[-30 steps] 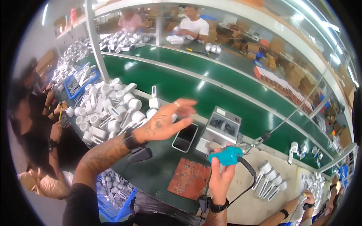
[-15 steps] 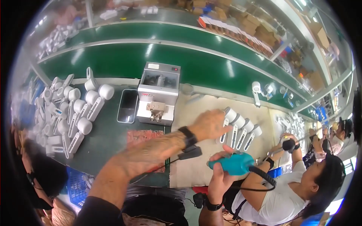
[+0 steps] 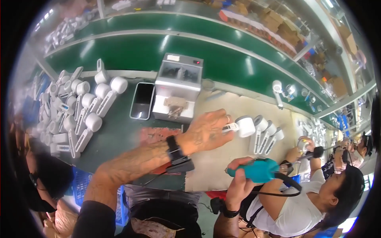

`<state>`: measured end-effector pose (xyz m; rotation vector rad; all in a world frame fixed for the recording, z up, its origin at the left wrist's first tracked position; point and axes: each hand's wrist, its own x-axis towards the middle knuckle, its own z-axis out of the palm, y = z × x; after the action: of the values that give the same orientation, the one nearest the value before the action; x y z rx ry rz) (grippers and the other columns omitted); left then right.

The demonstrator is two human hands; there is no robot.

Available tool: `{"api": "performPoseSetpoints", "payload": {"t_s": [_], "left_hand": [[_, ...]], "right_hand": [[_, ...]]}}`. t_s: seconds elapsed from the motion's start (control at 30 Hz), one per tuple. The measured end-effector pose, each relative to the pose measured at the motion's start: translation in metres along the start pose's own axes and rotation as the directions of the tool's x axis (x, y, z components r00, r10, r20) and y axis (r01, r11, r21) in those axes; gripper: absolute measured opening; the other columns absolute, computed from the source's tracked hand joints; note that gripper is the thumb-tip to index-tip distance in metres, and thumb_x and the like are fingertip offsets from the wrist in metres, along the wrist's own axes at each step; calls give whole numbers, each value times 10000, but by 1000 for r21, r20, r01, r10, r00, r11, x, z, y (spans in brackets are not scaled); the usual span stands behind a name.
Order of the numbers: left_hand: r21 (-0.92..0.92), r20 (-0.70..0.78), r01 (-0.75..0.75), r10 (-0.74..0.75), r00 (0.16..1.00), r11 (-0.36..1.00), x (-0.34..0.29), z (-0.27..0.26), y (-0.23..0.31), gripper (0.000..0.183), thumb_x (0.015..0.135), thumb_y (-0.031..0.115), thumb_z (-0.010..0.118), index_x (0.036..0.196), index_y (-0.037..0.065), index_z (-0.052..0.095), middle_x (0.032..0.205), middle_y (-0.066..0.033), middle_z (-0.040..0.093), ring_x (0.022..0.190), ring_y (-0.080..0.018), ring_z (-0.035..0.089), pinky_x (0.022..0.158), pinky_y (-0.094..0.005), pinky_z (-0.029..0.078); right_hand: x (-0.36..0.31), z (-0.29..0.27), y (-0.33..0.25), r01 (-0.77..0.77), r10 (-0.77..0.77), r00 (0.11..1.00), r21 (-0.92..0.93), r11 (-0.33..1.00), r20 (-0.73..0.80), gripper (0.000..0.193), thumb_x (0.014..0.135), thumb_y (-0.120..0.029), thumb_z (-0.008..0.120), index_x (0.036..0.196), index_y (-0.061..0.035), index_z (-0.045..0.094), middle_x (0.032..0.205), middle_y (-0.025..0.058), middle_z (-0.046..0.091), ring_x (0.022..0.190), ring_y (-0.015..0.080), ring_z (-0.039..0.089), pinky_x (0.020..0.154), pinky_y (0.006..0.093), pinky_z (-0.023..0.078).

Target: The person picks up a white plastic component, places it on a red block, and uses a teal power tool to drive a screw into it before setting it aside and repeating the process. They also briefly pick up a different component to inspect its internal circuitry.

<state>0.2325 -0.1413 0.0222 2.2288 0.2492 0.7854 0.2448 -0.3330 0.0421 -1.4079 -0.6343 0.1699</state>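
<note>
My left hand (image 3: 208, 133) reaches across the bench with its fingers closed on the handle of a white scoop-shaped device (image 3: 245, 127), whose round cup points right. Beside it, three more white scoops (image 3: 265, 135) lie in a slanted row, their slotted handles toward me. Nearer to me, my right hand (image 3: 239, 185) is wrapped round a teal power screwdriver (image 3: 260, 170) with a black coiled cord. Its tip points left and touches nothing. Both wrists carry black bands.
A grey machine (image 3: 177, 87) stands at the bench's back, with a phone-like black panel (image 3: 143, 100) left of it. Many white scoops (image 3: 85, 105) are heaped at the left. A red mat (image 3: 156, 135) lies in front. A person in a white shirt (image 3: 293, 206) works close on my right.
My left hand has taken hold of the nearest scoop and drawn it left, out of the row. The right hand still holds the screwdriver. The view has shifted slightly.
</note>
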Motion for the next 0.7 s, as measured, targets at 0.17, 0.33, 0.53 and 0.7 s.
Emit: {"api": "performPoseSetpoints", "payload": {"t_s": [0.17, 0.33, 0.53, 0.7], "left_hand": [[-52, 83, -15, 19, 996, 999, -53, -88, 4, 196, 778, 155, 721, 906, 25, 648, 828, -138, 565, 797, -373, 603, 705, -421, 510], [129, 276, 4, -40, 960, 992, -96, -127, -42, 244, 824, 190, 725, 1032, 66, 688, 915, -77, 594, 939, -272, 535, 797, -373, 459], [60, 161, -78, 67, 985, 995, -115, -122, -56, 377, 836, 308, 744, 1129, 81, 678, 993, -71, 577, 938, -268, 538, 820, -392, 465], [73, 135, -92, 82, 988, 993, -121, -126, -58, 442, 827, 322, 747, 1185, 76, 660, 986, -70, 560, 921, -263, 539, 808, -381, 476]], "right_hand": [[-6, 27, -13, -31, 3, 992, 221, 975, 126, 474, 945, -441, 613, 1004, 18, 515, 744, 87, 524, 672, 202, 561, 612, 318, 452], [9, 69, -33, -48, -10, 972, 242, 969, 233, 654, 906, -693, 515, 965, -43, 470, 653, 26, 443, 547, 150, 458, 508, 287, 389], [63, 139, -26, -80, -77, 947, 459, 885, 313, 596, 918, -671, 513, 915, -75, 492, 644, 18, 443, 544, 133, 416, 509, 279, 352], [85, 194, -1, 126, -197, 930, 233, 964, 310, 523, 993, -510, 533, 1061, 8, 543, 718, 65, 523, 656, 171, 524, 591, 296, 424]]}}
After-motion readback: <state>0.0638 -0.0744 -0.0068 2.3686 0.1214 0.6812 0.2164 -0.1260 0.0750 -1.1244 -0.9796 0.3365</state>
